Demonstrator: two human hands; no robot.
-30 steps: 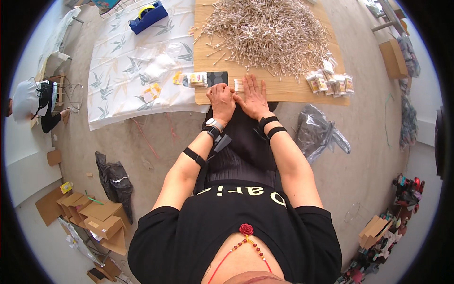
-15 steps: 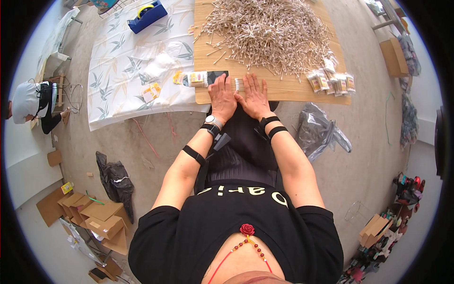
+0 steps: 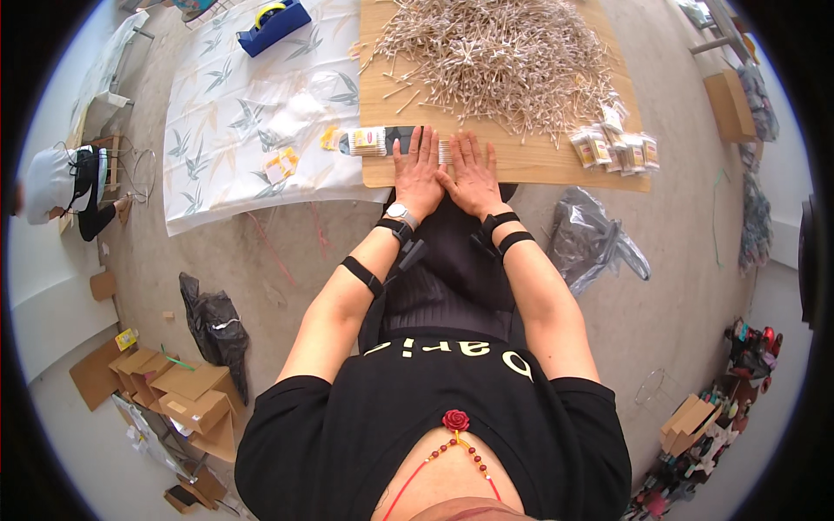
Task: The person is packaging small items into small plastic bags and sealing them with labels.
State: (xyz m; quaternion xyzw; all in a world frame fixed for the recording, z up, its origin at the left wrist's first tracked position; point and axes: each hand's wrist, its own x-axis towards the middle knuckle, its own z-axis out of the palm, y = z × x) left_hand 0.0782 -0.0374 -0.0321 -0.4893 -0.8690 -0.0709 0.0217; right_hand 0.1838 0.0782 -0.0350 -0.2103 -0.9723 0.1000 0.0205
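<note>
My left hand [image 3: 420, 175] and my right hand [image 3: 471, 174] lie side by side near the table's front edge, palms down. Fingers on both are stretched out flat, with the thumbs close together. A small row of cotton swabs [image 3: 445, 153] shows in the gap between them, apparently lined up under or against my fingers. Left of my left hand is a dark strip [image 3: 400, 136], partly covered by its fingers. Beside that strip lies a pack of cotton swabs [image 3: 367, 141] with a yellow and red label. Whatever is beneath my palms is hidden.
A large heap of loose swabs [image 3: 495, 61] covers the far table. Several filled packs [image 3: 608, 149] sit at its right edge. On the patterned cloth [image 3: 204, 191] are a blue tape dispenser [image 3: 274, 26], clear bags [image 3: 300, 108] and yellow labels [image 3: 281, 165]. Another person [image 3: 65, 187] is at far left.
My left hand has shifted slightly right, its fingers now straighter and flatter, and more of the dark strip shows. The right hand stays flat in nearly the same place.
</note>
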